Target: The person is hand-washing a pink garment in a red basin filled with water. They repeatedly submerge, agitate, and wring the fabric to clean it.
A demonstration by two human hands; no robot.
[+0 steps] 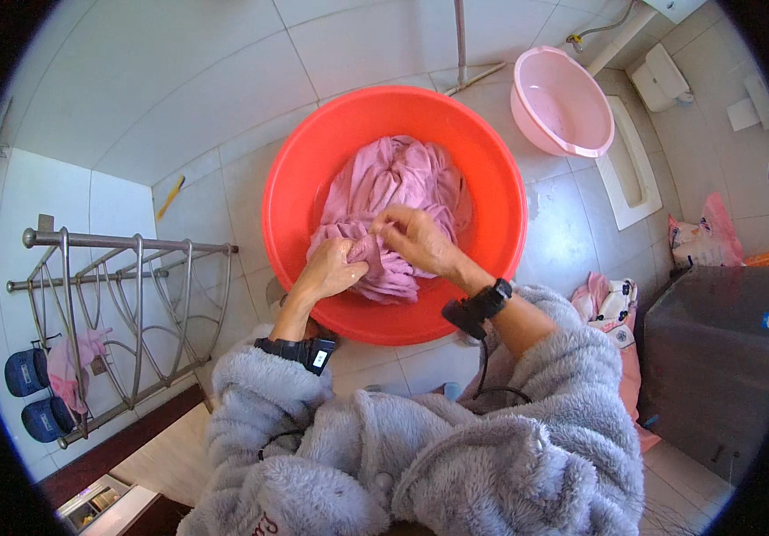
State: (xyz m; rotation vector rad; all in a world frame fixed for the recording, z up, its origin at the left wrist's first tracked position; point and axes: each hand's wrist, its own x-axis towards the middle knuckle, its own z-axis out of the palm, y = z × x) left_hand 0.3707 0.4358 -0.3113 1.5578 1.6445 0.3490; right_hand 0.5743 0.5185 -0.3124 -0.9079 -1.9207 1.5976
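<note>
A large heap of wet-looking pink cloth (398,171) lies bunched in a round red plastic basin (491,201) on the floor before me. My left hand (336,269) is closed around a gathered fold at the near left of the heap. Just to its right, my right hand (418,244) has its fingers curled, the fingertips pinching the cloth close to the left hand. Black straps with small devices circle both wrists, and a cable hangs from the right one. Grey fluffy sleeves are pushed up both forearms.
A pink plastic basin (552,107) stands at the far right, beside a squat toilet (632,164). To the left is a metal rack (136,321) with blue slippers (46,419) and a pink cloth. A dark cabinet-like box (706,362) and bags (615,301) are at right.
</note>
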